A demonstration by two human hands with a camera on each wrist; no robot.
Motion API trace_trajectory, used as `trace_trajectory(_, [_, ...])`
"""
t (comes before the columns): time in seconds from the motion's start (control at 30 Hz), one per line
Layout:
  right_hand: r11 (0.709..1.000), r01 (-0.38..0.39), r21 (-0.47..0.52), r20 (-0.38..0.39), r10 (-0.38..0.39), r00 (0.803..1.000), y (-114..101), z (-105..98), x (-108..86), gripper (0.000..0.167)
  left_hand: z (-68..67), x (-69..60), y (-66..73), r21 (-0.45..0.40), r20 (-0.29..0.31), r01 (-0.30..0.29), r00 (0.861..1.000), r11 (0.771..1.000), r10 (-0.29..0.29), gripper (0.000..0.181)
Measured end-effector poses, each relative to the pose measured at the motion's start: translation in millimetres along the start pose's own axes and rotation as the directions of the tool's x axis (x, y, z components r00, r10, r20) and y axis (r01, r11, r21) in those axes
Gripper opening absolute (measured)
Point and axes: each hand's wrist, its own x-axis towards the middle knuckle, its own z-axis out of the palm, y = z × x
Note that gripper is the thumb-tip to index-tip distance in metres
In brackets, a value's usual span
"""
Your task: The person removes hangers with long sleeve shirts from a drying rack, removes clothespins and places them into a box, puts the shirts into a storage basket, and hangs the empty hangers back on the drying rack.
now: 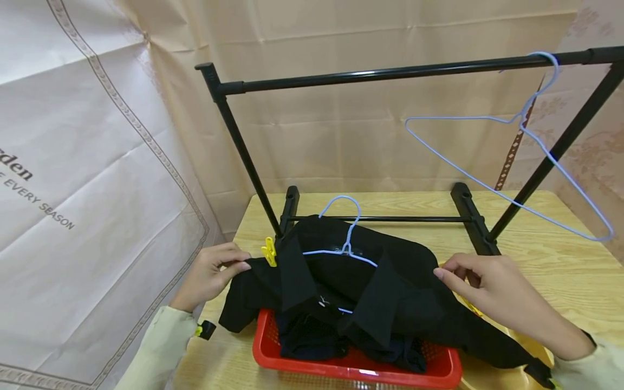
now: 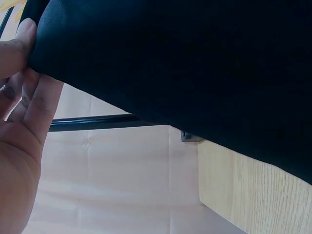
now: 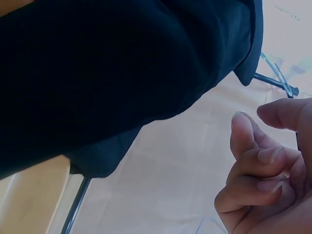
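Note:
A black collared shirt [image 1: 414, 303] is spread over a red basket [image 1: 356, 374], with a blue wire hanger [image 1: 347, 238] inside its neck and the hook standing up. My left hand [image 1: 214, 271] pinches the shirt's left shoulder between thumb and fingers, beside a yellow clothespin [image 1: 269, 252] clipped there. In the left wrist view the dark cloth [image 2: 170, 63] hangs from those fingers. Near the shirt's other shoulder is my right hand [image 1: 487, 287]. Its fingers are loosely curled; in the right wrist view a gap shows between the hand [image 3: 268, 170] and the cloth [image 3: 122, 73].
A black garment rack [image 1: 380, 76] stands on the wooden table [image 1: 551, 260]. From its bar, at the right, hangs another blue wire hanger [image 1: 487, 116]. Dark folded clothing [image 1: 312, 338] lies in the red basket. A yellow basin [image 1: 482, 374] sits under the shirt's right sleeve.

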Motion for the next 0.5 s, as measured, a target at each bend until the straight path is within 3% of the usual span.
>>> trace_trajectory(0.5, [0.995,0.046,0.088,0.033,-0.049,0.998,-19.6,10.0,14.5,0.022,0.1,2.2,-2.4,-0.015,-0.002,-0.048,0.999,0.999,0.048,0.033])
